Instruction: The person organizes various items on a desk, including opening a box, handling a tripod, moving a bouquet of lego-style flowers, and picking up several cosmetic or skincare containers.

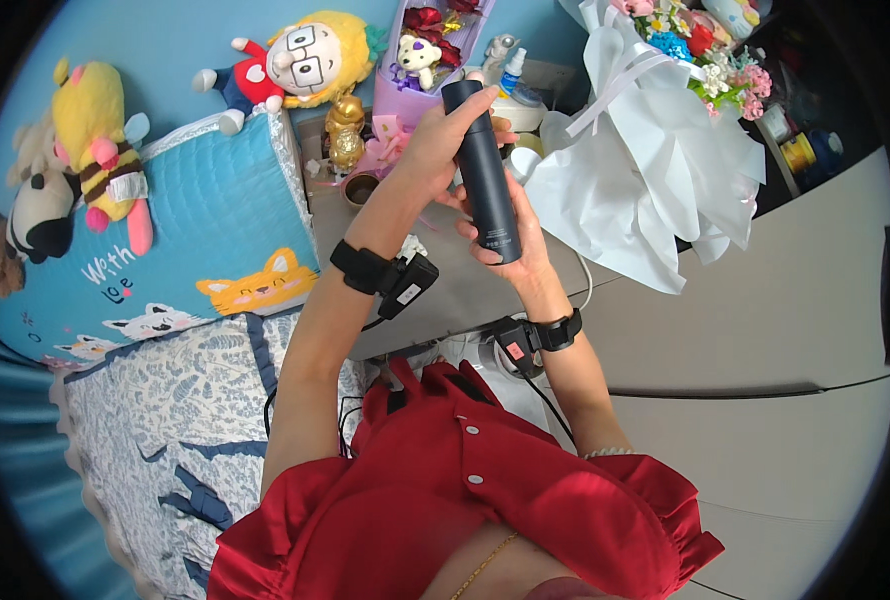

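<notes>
Both hands are on a dark cylindrical bottle [487, 187], held tilted above a grey tabletop. My left hand [448, 146] grips its upper end, with the thumb lying across the cap [461, 91]. Around the lower part wraps my right hand [523, 236], its fingers at the sides and near the base. Small pale writing shows by the base. The cap appears to sit on the body; a seam shows below it. Beneath the hands is the grey bedside table [475, 292], with a crumpled tissue [412, 246] close to my left wrist.
Behind the hands stand a gold figurine [346, 131], a brown cup [360, 189], a lilac rose bouquet [407, 97] and a small spray bottle [513, 71]. A white-wrapped bouquet [640, 165] crowds the right. Left is a bed with a blue headboard cushion [212, 202] and plush toys [103, 142].
</notes>
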{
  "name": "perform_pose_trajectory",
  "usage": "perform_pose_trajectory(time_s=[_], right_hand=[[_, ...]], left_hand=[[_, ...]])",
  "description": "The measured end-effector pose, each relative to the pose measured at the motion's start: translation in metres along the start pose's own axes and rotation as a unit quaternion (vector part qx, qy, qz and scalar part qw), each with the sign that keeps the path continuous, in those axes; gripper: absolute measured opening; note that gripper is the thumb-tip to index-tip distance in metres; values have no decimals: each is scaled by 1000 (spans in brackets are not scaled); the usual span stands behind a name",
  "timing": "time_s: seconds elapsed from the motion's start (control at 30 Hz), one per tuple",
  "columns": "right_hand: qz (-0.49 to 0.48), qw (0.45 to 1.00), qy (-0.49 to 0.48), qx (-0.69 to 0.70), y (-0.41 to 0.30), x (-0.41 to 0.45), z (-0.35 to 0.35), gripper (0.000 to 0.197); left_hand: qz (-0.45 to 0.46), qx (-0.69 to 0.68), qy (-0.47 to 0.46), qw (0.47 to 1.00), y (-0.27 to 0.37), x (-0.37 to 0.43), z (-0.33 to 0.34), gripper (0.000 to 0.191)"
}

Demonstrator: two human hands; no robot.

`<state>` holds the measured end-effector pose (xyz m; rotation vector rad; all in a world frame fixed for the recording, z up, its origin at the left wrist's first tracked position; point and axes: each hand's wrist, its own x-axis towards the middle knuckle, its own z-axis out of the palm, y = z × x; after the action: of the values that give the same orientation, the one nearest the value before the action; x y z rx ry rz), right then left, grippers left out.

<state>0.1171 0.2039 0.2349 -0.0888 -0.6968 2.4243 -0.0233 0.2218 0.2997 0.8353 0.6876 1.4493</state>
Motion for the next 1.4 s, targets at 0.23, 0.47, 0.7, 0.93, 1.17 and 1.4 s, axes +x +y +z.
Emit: perform_pose_trajectory(time_s=[0.23, 0.47, 0.7, 0.93, 1.17, 1.4], right_hand=[[-11, 999, 23, -23, -3, -3, 2, 48], [-17, 998, 38, -42, -1, -5, 6, 53], [-17, 999, 43, -28, 2, -7, 8, 55], [-16, 999, 38, -32, 4, -8, 9, 56], [-11, 999, 36, -30, 6, -8, 10, 56], [-23, 998, 58, -27, 8, -8, 13, 55]], left_hand=[[-10, 2, -5, 1000, -2, 3, 7, 48], [-13, 4, -12, 1000, -5, 4, 4, 48], [-14, 10, -17, 1000, -6, 4, 3, 39], [-21, 9, -16, 1000, -7, 1, 3, 38], [-3, 6, -13, 1000, -7, -1, 1, 39], [-4, 23, -11, 1000, -7, -4, 2, 43]])
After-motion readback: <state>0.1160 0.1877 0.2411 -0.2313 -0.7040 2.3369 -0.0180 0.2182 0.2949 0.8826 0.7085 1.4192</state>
